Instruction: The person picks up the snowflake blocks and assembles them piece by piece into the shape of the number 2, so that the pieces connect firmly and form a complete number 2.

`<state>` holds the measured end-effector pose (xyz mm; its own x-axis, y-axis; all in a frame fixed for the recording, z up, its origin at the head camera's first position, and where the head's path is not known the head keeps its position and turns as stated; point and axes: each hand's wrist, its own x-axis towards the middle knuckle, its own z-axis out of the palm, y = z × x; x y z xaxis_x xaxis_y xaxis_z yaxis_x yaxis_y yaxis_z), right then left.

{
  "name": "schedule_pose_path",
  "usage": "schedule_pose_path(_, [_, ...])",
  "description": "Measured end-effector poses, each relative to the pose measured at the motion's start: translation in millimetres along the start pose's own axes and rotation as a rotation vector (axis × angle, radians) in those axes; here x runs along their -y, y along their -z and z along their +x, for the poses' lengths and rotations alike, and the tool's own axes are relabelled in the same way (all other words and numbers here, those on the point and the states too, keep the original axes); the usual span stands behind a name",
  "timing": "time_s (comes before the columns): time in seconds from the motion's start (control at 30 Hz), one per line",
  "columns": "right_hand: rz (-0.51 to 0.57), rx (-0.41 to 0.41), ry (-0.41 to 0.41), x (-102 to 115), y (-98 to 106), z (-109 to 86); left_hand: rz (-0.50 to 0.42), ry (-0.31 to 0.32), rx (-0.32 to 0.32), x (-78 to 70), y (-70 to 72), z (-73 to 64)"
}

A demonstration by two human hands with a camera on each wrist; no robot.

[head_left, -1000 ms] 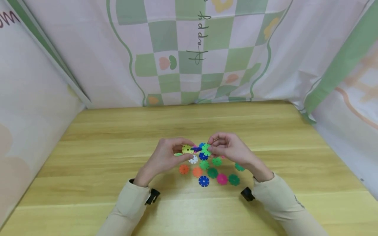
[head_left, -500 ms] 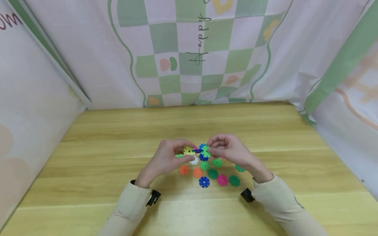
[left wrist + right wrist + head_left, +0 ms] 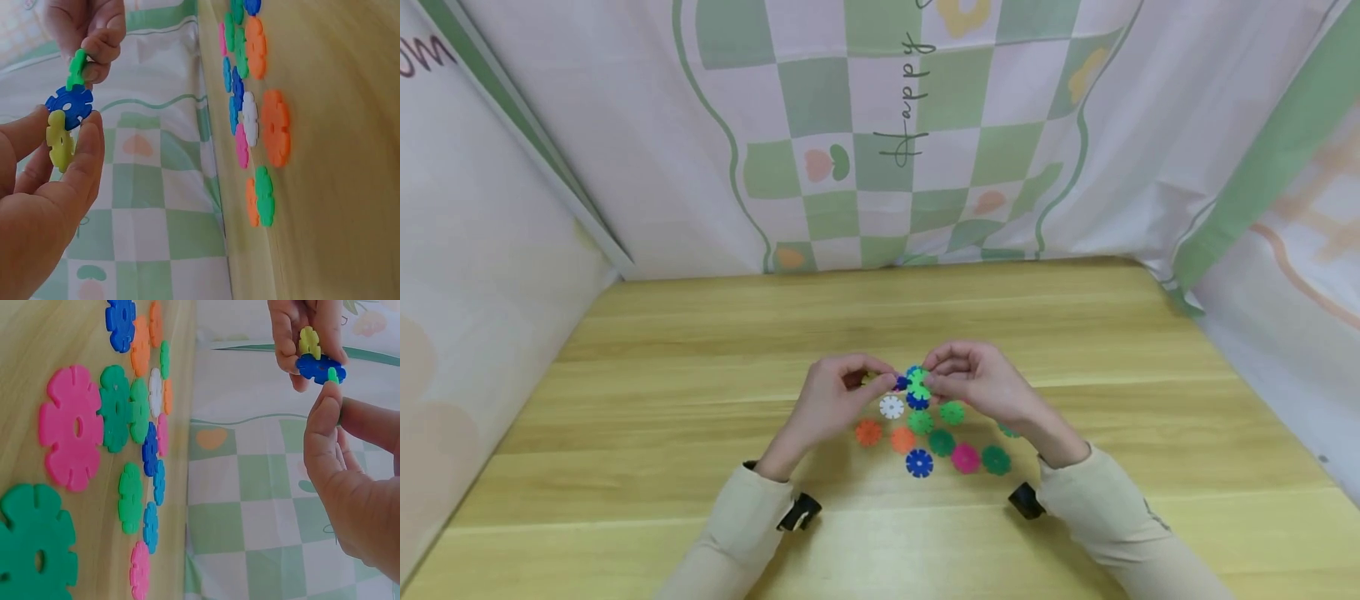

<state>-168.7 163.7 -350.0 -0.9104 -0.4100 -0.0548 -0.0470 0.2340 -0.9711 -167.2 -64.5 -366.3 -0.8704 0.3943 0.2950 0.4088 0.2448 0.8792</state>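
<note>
A yellow interlocking disc [image 3: 59, 141], a blue interlocking disc [image 3: 70, 106] and a light green interlocking disc [image 3: 77, 70] are joined in a row, held above the table between both hands. My left hand [image 3: 838, 393] pinches the blue disc by its edges with thumb and fingers, while the yellow disc sits within the curve of that hand. The light green disc is gripped between thumb and forefinger of my right hand [image 3: 985, 379]. In the right wrist view only a sliver of this green disc shows; the fingers cover the remainder.
Several loose discs lie flat on the wooden table [image 3: 700, 367] below the hands, among them a white disc [image 3: 891, 407], an orange disc [image 3: 868, 432], a dark blue disc [image 3: 919, 463] and a pink disc [image 3: 966, 458]. A checked curtain [image 3: 887, 100] hangs behind the table.
My left thumb has moved up and inward from the yellow disc's side onto the blue disc, covering much of the yellow one in the head view. My right hand keeps its grip, nearly still.
</note>
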Motion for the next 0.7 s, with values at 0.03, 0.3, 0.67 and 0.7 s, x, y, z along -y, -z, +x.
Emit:
schedule_pose_path(0.03, [-0.003, 0.003, 0.004, -0.3, -0.2, 0.0, -0.018, 0.015, 0.014, -0.2, 0.4, -0.2])
schedule_pose_path(0.3, [0.006, 0.026, 0.024, 0.4, -1.5, -1.0, -0.245, 0.14, 0.167, -0.6, 3.3, -1.6])
schedule_pose_path(0.67, [-0.082, -0.052, 0.091, 4.3, -8.9, -3.9, -0.395, 0.254, 0.163, -3.4, 2.6, -2.5])
schedule_pose_path(0.7, [-0.094, -0.065, 0.104, 4.4, -10.1, -4.0, -0.398, 0.261, 0.159, -3.5, 2.1, -2.3])
